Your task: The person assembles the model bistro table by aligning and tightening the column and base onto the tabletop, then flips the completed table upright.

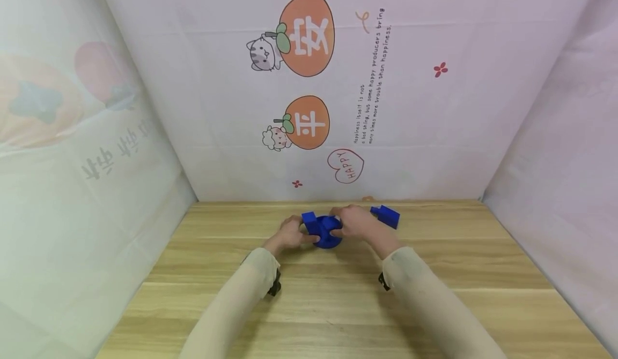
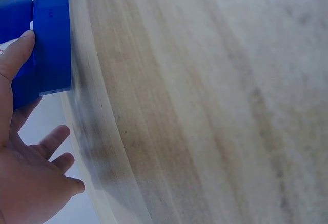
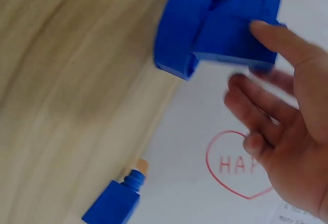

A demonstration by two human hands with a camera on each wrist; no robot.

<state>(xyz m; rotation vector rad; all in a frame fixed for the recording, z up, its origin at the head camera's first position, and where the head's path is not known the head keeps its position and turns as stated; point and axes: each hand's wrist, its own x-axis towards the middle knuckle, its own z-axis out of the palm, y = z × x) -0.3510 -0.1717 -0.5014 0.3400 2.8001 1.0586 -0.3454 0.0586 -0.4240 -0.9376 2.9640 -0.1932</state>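
A round blue plastic base (image 1: 328, 244) with rectangular blue blocks rising from it stands between both hands near the table's back edge. With thumb and forefinger, my right hand (image 1: 356, 222) pinches a blue block (image 3: 233, 34) that sits against the base; its other fingers are loosely bent beside it. From the opposite side my left hand (image 1: 291, 234) grips the left-hand block (image 1: 310, 222), its thumb (image 2: 23, 52) near the base's rim. Whether the pinched block is seated in the base cannot be told.
A separate blue block with a ridged neck and an orange tip (image 3: 117, 198) lies on the wooden table (image 1: 318, 305) to the right of the hands. A white printed cloth (image 1: 410, 133) hangs behind the table, with more cloth at both sides.
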